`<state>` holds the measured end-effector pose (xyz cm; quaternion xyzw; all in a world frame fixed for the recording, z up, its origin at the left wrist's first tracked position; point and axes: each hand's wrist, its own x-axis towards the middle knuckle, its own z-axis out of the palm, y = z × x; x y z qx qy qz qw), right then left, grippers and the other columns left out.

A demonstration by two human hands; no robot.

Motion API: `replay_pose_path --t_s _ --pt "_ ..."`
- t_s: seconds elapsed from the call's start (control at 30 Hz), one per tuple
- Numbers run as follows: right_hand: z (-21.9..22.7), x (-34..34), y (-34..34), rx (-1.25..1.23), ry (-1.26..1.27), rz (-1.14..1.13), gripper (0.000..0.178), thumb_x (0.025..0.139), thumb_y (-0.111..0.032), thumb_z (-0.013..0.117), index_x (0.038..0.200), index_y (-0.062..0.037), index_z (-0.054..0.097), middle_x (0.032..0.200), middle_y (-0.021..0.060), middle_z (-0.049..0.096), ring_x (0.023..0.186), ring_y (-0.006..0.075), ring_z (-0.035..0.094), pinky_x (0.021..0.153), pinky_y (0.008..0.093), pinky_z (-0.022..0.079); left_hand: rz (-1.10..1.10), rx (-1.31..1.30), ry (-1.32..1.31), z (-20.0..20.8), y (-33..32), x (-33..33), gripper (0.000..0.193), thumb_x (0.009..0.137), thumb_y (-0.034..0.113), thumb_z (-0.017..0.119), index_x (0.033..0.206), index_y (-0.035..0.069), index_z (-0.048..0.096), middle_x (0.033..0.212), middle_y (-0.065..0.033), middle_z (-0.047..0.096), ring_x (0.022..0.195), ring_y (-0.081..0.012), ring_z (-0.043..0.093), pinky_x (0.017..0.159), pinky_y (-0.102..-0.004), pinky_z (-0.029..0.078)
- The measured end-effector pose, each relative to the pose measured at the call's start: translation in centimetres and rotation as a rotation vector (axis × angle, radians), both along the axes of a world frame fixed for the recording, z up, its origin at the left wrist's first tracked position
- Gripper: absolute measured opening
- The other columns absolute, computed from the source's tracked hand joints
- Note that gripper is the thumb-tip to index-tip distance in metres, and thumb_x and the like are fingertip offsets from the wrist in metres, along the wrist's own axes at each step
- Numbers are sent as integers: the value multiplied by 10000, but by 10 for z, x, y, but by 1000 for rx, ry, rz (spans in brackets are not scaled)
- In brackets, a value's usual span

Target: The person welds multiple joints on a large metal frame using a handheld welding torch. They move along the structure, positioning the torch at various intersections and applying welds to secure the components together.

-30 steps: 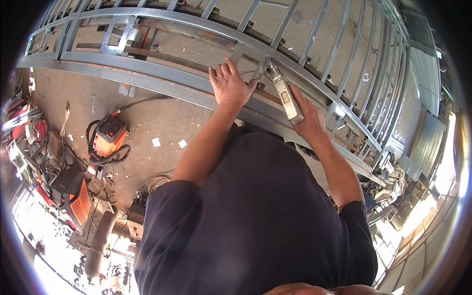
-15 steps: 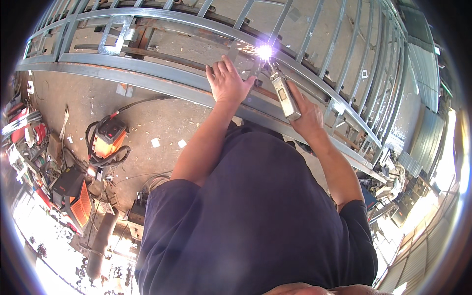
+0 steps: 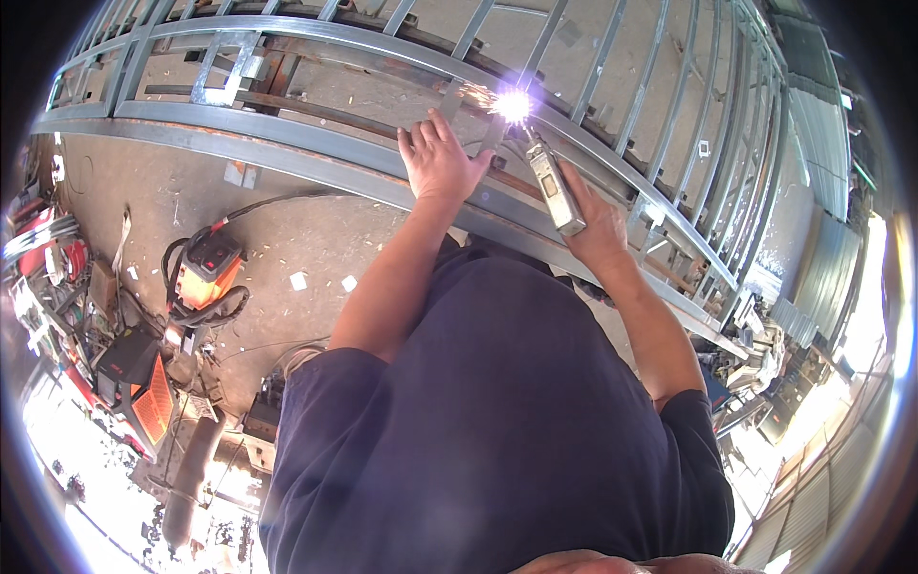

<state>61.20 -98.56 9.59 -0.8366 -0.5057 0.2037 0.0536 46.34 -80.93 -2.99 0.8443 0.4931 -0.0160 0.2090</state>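
Note:
My right hand (image 3: 600, 228) grips a boxy silver welding torch (image 3: 556, 187), whose tip points away from me at a steel frame (image 3: 382, 50). At that tip burns a bright white-violet arc (image 3: 513, 105), and orange sparks fly off to its left. Glare hides the exact spot being struck. My left hand (image 3: 440, 161) lies over the frame's near rails with its fingers spread. Its thumb reaches toward a short upright bar (image 3: 491, 137) just below the arc; whether it presses on the bar I cannot tell.
An orange and black machine (image 3: 208, 268) with thick black hose stands on the floor at left. Behind it are another orange-black unit (image 3: 143, 387) and a long cylinder (image 3: 194, 469). Corrugated sheets (image 3: 818, 268) stand at right. Scraps of metal and paper litter the floor.
The arc and torch tip have shifted very slightly left and nearer to me. Both hands keep nearly the same place and grip. The whole view has shifted a little.

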Motion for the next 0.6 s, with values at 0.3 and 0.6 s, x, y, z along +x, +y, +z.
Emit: replay_pose_path --t_s 0.3,0.6 --pt "60 25 -8 -73 453 -56 748 891 -166 772 1571 -206 461 1234 151 724 1130 278 696 975 359 509 138 230 -223 2 5 -24 1001 848 496 761 1582 -2 298 1547 -260 402 1483 -409 334 1235 -557 230" --pt "46 60 68 -330 925 -259 653 834 -210 820 1422 -62 579 1091 53 708 941 146 669 850 321 560 1621 -245 -841 -18 57 -79 808 1038 574 487 1502 -79 382 1388 -293 584 1220 -380 633 1049 -462 513"
